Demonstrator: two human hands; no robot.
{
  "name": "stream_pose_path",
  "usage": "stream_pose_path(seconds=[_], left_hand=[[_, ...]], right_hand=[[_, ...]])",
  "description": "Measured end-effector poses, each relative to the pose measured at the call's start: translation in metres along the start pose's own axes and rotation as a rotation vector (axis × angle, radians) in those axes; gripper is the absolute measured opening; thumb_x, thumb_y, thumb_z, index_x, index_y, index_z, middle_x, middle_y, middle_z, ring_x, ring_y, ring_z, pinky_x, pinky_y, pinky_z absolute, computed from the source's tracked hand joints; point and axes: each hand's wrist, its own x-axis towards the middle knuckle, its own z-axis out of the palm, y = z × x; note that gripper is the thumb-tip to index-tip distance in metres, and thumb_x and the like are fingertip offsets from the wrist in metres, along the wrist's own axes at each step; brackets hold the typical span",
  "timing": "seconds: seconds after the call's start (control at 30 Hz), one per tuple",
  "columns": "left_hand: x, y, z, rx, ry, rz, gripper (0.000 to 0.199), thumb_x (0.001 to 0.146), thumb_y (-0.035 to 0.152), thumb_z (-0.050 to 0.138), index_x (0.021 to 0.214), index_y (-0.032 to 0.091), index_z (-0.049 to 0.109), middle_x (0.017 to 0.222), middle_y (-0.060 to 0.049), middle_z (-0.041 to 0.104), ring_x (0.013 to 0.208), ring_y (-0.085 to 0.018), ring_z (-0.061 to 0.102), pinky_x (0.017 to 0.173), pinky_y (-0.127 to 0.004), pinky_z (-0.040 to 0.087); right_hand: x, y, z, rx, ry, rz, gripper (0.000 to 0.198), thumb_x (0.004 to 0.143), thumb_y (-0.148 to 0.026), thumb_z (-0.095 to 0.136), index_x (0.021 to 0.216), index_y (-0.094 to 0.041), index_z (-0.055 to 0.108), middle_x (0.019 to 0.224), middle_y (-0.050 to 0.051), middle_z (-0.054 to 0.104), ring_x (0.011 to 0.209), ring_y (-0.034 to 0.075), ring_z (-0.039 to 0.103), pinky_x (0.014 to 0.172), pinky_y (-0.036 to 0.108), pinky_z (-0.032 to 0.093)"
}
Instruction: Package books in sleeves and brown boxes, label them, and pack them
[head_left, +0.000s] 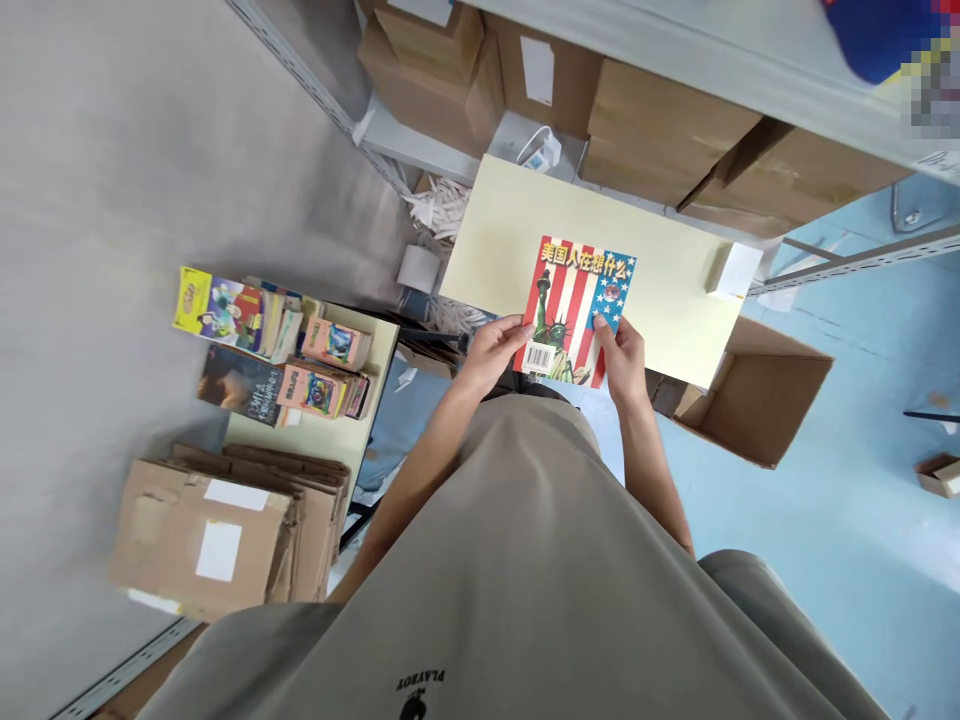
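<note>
Pinching a flag-striped paperback [576, 312] by its two lower corners, the left hand [491, 352] and right hand [622, 358] hold it flat, barcode showing, just above the near edge of the pale yellow table [675, 290]. Left of that table, more books [277, 345] lie stacked; an open carton [757, 400] sits right.

Book cover [579, 305] — "美国人在想什么", barcode beneath, grey shirt [525, 560] — "PLAYBOY", printed upside down

Flag-cover book [576, 308] (barcode showing) held flat above table.
</note>
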Motion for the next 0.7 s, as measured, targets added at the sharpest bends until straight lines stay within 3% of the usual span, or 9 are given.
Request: stream_pose_path(seconds=[0.1, 0.17, 0.27, 0.37, 0.43, 0.5, 0.63, 0.7], left_hand=[[-0.002, 0.004, 0.017, 0.133, 0.063, 0.14, 0.062, 0.09, 0.076, 0.098, 0.118, 0.02, 0.093, 0.123, -0.01, 0.093, 0.122, -0.035, 0.086, 0.107, -0.042, 0.068], [-0.006, 0.003, 0.03, 0.265, 0.104, 0.182, 0.052, 0.097, 0.068, 0.095, 0.119, 0.021, 0.095, 0.118, -0.01, 0.094, 0.126, -0.038, 0.085, 0.11, -0.043, 0.067], [-0.012, -0.003, 0.04, 0.447, 0.07, 0.17, 0.037, 0.097, 0.055, 0.096, 0.12, 0.026, 0.097, 0.119, -0.01, 0.095, 0.128, -0.042, 0.086, 0.114, -0.047, 0.067], [-0.013, -0.006, 0.031, 0.509, -0.02, 0.231, 0.051, 0.092, 0.057, 0.1, 0.134, 0.029, 0.093, 0.148, -0.01, 0.088, 0.145, -0.042, 0.08, 0.128, -0.051, 0.063], [-0.011, -0.006, 0.018, 0.475, 0.047, 0.277, 0.067, 0.089, 0.067, 0.101, 0.142, 0.028, 0.089, 0.16, -0.013, 0.083, 0.158, -0.041, 0.073, 0.138, -0.054, 0.056], [-0.008, -0.005, 0.006, 0.363, 0.083, 0.219, 0.075, 0.089, 0.076, 0.099, 0.141, 0.024, 0.087, 0.158, -0.016, 0.083, 0.159, -0.042, 0.072, 0.139, -0.056, 0.055], [-0.008, -0.007, 0.0, 0.03, -0.05, -0.046, 0.08, 0.081, 0.083, 0.102, 0.126, 0.018, 0.09, 0.136, -0.016, 0.091, 0.132, -0.041, 0.087, 0.121, -0.056, 0.068], [-0.01, -0.009, 0.005, -0.052, -0.01, -0.08, 0.081, 0.071, 0.082, 0.109, 0.118, 0.018, 0.092, 0.126, -0.014, 0.093, 0.119, -0.038, 0.09, 0.114, -0.054, 0.072]], right_hand=[[0.002, 0.001, 0.013, -0.122, 0.036, -0.069, 0.092, 0.092, -0.095, 0.083, 0.153, -0.026, 0.079, 0.164, 0.019, 0.077, 0.166, 0.046, 0.064, 0.136, 0.068, 0.058], [-0.002, -0.001, 0.028, -0.112, -0.038, -0.087, 0.095, 0.091, -0.095, 0.084, 0.156, -0.025, 0.078, 0.164, 0.018, 0.078, 0.161, 0.044, 0.068, 0.135, 0.064, 0.06], [-0.008, -0.003, 0.042, -0.069, -0.083, -0.107, 0.078, 0.098, -0.092, 0.081, 0.141, -0.027, 0.084, 0.139, 0.013, 0.088, 0.137, 0.038, 0.081, 0.121, 0.054, 0.069], [-0.007, -0.001, 0.033, 0.016, -0.012, -0.13, 0.066, 0.1, -0.091, 0.078, 0.119, -0.028, 0.086, 0.119, 0.008, 0.091, 0.122, 0.034, 0.084, 0.113, 0.05, 0.07], [-0.005, 0.001, 0.018, 0.106, -0.045, -0.115, 0.061, 0.098, -0.088, 0.084, 0.115, -0.03, 0.085, 0.122, 0.007, 0.092, 0.124, 0.034, 0.085, 0.114, 0.052, 0.07], [-0.005, 0.003, 0.004, 0.178, -0.123, -0.065, 0.058, 0.096, -0.085, 0.089, 0.118, -0.032, 0.085, 0.128, 0.006, 0.092, 0.129, 0.037, 0.085, 0.117, 0.056, 0.071], [-0.013, 0.002, -0.011, 0.209, -0.199, 0.021, 0.059, 0.093, -0.086, 0.092, 0.12, -0.033, 0.086, 0.131, 0.007, 0.093, 0.138, 0.041, 0.085, 0.119, 0.062, 0.072], [-0.015, 0.002, -0.015, 0.185, -0.221, 0.037, 0.061, 0.095, -0.087, 0.089, 0.123, -0.033, 0.087, 0.133, 0.008, 0.093, 0.142, 0.042, 0.083, 0.12, 0.064, 0.072]])
